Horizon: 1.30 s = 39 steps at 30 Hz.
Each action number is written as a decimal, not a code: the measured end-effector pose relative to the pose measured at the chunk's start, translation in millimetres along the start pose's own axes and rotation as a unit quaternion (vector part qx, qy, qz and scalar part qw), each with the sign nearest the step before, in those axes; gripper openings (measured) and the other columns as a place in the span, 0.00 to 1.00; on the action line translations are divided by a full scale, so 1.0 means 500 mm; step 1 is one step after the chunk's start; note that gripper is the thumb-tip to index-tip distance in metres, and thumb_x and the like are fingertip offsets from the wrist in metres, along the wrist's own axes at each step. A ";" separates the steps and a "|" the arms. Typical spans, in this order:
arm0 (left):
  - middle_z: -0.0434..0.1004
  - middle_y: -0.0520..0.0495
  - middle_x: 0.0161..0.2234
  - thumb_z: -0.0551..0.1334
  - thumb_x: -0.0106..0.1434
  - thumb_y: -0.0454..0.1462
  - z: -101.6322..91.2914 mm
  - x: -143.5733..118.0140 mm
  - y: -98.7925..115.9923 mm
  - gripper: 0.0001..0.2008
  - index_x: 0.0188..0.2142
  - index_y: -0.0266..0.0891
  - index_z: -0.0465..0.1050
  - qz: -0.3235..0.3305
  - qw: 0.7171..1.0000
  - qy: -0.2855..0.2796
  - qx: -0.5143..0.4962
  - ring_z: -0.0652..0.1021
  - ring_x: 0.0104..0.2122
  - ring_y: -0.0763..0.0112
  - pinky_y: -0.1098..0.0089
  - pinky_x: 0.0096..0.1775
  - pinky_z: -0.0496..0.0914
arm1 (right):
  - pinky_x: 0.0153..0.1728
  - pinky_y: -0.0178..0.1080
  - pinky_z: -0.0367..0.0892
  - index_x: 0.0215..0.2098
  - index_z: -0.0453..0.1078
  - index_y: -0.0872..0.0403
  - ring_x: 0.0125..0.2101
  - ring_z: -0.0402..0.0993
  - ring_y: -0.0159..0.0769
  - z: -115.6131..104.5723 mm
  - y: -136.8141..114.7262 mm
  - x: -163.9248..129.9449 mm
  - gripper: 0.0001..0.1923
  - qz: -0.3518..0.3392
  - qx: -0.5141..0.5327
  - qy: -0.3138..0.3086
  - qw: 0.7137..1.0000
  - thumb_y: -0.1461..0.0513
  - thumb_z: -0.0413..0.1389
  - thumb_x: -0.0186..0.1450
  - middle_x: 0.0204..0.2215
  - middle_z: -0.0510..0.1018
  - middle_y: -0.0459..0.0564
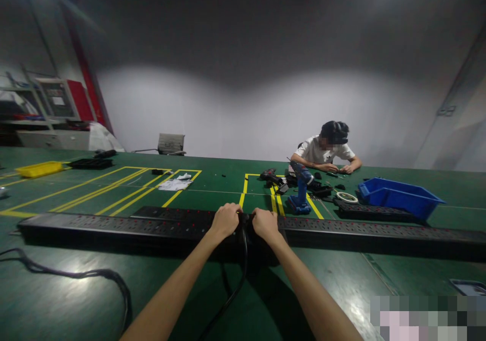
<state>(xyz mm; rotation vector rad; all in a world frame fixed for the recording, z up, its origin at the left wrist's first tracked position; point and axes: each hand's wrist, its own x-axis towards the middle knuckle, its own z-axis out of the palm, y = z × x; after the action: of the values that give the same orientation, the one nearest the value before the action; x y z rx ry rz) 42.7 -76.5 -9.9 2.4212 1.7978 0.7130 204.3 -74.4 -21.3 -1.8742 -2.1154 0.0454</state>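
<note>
From my remote seat I see the left hand (227, 219) and the right hand (266, 223) drawn in close together, both with fingers curled nearly closed, taking hold of a dark piece (246, 218) between them; the fingers hide its exact shape, so I can't tell what it is. A black cable (245, 252) runs down from it, between the forearms and toward me. The hands sit above the middle of a long black power strip (114, 233), lined with sockets and red marks, that stretches to both sides across the green table (330, 270); I can't tell whether it is one length or two, as the middle is covered. Just behind its left part lies a shorter black strip (159, 212), and a bundled dark cable (81, 273) lies nearer me on the left. Beyond the right hand I see a blue cordless drill (301, 181) upright on its battery, dark parts around it, a roll of tape (347, 197) and a blue bin (402, 196). Farther off to the left are papers (175, 184), a black tray (91, 164) and a yellow tray (40, 169). Across the table a co-worker (322, 151) leans over small items, forearms on the tabletop
</note>
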 end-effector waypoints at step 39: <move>0.77 0.46 0.42 0.48 0.64 0.32 0.002 -0.004 0.003 0.14 0.40 0.43 0.71 0.005 1.000 -0.025 -0.010 0.76 0.43 0.64 0.67 0.45 0.65 | 0.46 0.46 0.54 0.40 0.72 0.56 0.42 0.72 0.47 0.005 -0.006 -0.008 0.19 -0.016 -0.019 0.032 0.999 0.58 0.41 0.69 0.40 0.78 0.60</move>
<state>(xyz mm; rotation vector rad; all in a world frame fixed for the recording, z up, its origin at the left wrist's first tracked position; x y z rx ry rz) 44.1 -78.8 -11.0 2.4136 1.7539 0.6614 201.2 -78.1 -24.0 -1.8367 -2.1175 -0.0618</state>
